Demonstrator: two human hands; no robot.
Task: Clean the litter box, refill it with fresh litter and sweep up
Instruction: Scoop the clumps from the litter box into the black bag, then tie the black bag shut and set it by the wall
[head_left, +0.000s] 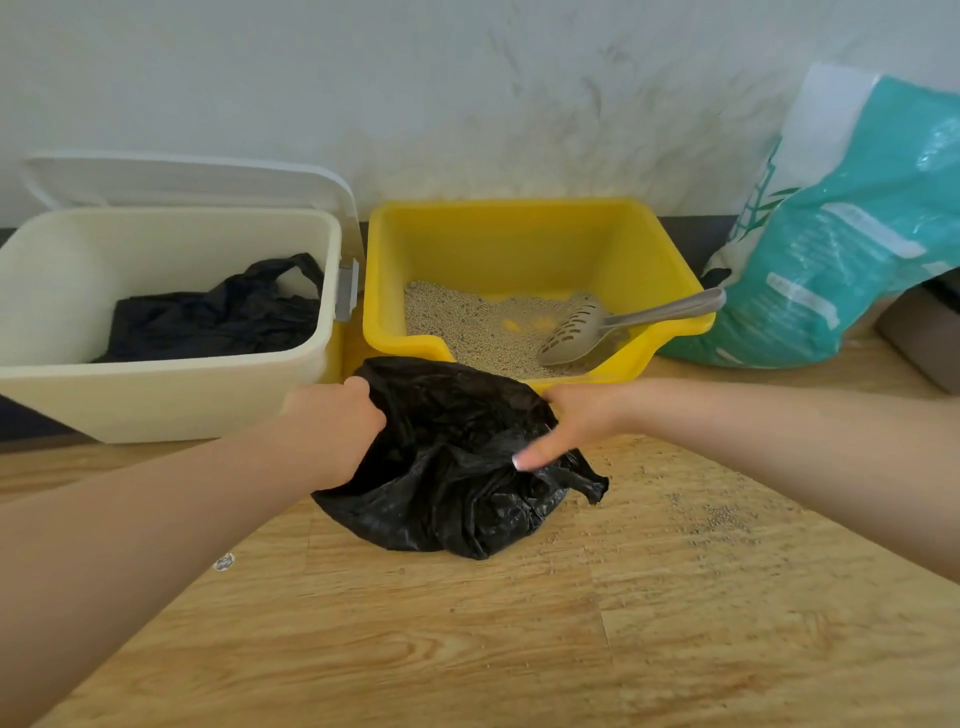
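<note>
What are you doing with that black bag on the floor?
A person is holding a black bag open on the wooden floor, left hand gripping one side, right hand the other. It sits in front of the yellow litter box, where a grey scoop rests in the litter. Some grains are spilled on the floor.

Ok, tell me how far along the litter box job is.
Early. Done: the white bin is open with a liner inside. In hand: left hand and right hand hold a black bag open before the yellow litter box. Left: old litter and scoop remain inside; teal litter bag unpoured; spilled grains unswept.
</note>
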